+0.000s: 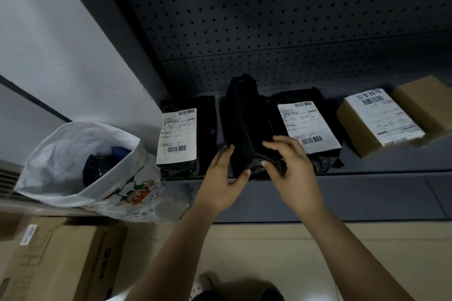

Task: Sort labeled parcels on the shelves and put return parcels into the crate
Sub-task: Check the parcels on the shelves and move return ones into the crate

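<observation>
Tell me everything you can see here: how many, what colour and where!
shelf: 1, dark grey, across the middle, holed back panel
labelled parcels: 2, black with white labels, flat on the shelf, either side of the held parcel
held parcel: 1, black, up on end at the shelf's middle, no label showing
boxes: 2, brown, shelf's right end, one with a white label
plastic bag: 1, white with a cartoon picture, left of the shelf, dark things inside
big carton: 1, brown, bottom left
left hand: 1, grips the held parcel's lower left
right hand: 1, pinches its lower right
</observation>
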A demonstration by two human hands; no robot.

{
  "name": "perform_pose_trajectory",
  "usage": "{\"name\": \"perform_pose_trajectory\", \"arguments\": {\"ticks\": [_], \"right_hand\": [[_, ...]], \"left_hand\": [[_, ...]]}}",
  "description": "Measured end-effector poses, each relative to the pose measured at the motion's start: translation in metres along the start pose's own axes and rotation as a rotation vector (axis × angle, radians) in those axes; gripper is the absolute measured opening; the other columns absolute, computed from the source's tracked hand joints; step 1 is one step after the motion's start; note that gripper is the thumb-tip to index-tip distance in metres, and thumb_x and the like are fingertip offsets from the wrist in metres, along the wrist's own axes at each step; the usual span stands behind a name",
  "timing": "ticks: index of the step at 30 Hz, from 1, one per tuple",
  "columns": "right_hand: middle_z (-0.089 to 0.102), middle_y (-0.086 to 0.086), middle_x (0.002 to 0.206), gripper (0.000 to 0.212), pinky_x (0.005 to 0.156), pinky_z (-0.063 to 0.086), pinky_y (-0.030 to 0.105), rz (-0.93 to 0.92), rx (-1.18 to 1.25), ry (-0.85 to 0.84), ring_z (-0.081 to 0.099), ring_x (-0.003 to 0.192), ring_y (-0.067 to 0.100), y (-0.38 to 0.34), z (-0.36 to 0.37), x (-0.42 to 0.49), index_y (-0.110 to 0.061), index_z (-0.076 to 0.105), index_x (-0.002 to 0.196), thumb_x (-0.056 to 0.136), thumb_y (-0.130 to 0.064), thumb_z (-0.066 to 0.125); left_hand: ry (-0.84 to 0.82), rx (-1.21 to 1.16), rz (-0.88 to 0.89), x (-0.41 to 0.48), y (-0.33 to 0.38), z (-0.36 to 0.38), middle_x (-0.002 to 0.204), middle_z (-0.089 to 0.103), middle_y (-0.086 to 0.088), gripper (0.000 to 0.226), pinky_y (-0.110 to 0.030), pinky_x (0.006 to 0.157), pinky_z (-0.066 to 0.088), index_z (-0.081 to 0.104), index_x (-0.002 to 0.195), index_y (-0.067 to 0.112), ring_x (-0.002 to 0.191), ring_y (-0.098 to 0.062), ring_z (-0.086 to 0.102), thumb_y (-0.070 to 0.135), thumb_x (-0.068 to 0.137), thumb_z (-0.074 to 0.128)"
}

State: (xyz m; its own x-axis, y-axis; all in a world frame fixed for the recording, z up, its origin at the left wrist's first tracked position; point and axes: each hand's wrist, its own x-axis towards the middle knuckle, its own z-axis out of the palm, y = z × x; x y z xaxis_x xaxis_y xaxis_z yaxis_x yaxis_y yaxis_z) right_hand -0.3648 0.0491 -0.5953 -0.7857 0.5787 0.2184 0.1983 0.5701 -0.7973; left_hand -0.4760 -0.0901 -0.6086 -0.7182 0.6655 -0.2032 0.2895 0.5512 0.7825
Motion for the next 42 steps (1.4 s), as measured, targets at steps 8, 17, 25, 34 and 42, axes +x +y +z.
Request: {"name": "perform_pose_trajectory", "arguments": {"ticks": [8, 17, 25, 34, 42], "right_hand": [[0.049, -0.003, 0.125, 0.063, 0.095, 0.04, 0.011, 0.173, 0.171, -0.079, 0.052, 0.113, 0.007, -0.009, 0.029, -0.001, -0.019, 0.046, 0.138, 0.082, -0.012, 0.075], [0.055, -0.024, 0.123, 0.077, 0.091, 0.043, 0.005, 0.403, 0.359, -0.297, 0.055, 0.113, -0.006, -0.016, 0.06, 0.003, -0.032, 0.036, 0.145, 0.081, -0.028, 0.079], [0.037, -0.011, 0.136, 0.076, 0.089, 0.034, 0.001, 0.283, 0.125, -0.152, 0.035, 0.119, -0.006, -0.017, 0.038, -0.013, -0.031, 0.032, 0.149, 0.085, -0.028, 0.074], [0.036, -0.003, 0.145, 0.07, 0.097, 0.031, 0.006, 0.257, 0.046, -0.231, 0.036, 0.127, 0.003, 0.0, 0.023, -0.022, -0.031, 0.035, 0.148, 0.088, -0.025, 0.07], [0.047, -0.003, 0.141, 0.049, 0.096, 0.03, 0.022, 0.555, 0.205, -0.209, 0.04, 0.133, 0.015, -0.004, 0.025, -0.012, -0.019, 0.041, 0.144, 0.099, -0.036, 0.051]], "left_hand": [[0.065, 0.183, 0.307, -0.004, 0.005, -0.034, 0.159, 0.016, 0.012, 0.059, -0.025, 0.11, 0.033, 0.041, 0.144, 0.033, 0.143, -0.009, 0.025, 0.032, 0.09, 0.065], [0.148, 0.037, 0.135, -0.012, -0.023, -0.053, 0.137, 0.049, 0.002, 0.059, -0.038, 0.096, 0.051, 0.042, 0.133, 0.021, 0.123, -0.013, 0.051, 0.039, 0.084, 0.07], [0.082, -0.118, 0.095, -0.017, -0.021, -0.031, 0.123, 0.061, 0.003, 0.054, -0.025, 0.084, 0.052, 0.042, 0.132, 0.021, 0.111, -0.012, 0.059, 0.041, 0.088, 0.067], [0.013, -0.171, -0.057, -0.022, -0.036, 0.004, 0.116, 0.065, 0.007, 0.062, -0.029, 0.089, 0.052, 0.042, 0.132, 0.02, 0.11, -0.009, 0.061, 0.05, 0.085, 0.067], [0.035, -0.651, -0.291, -0.014, -0.025, -0.001, 0.13, 0.056, 0.008, 0.058, -0.037, 0.106, 0.044, 0.043, 0.139, 0.035, 0.122, -0.009, 0.053, 0.035, 0.087, 0.07]]}}
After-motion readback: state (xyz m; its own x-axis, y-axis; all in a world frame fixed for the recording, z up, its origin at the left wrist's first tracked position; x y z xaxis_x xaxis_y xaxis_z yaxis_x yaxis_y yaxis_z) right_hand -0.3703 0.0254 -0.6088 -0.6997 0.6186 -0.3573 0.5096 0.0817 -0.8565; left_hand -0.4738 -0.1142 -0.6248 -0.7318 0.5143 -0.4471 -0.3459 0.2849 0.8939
